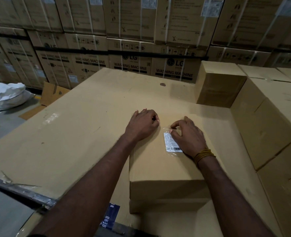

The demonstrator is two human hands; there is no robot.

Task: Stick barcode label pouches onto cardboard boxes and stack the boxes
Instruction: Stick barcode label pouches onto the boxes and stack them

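Observation:
A plain cardboard box (160,170) lies in front of me on a big flat cardboard sheet (83,120). On its top lies a clear barcode label pouch (171,142) with a white printed label inside. My right hand (187,135) rests on the pouch's right side, fingers curled, the fingertips at the pouch's upper edge. My left hand (141,124) rests on the far left corner of the box top, fingers curled under, holding nothing that I can see.
One box (218,84) stands upright at the back right. A row of stacked boxes (269,120) runs along the right side. Washing machine cartons (131,48) form a wall behind. A white sack (9,96) lies on the floor at left.

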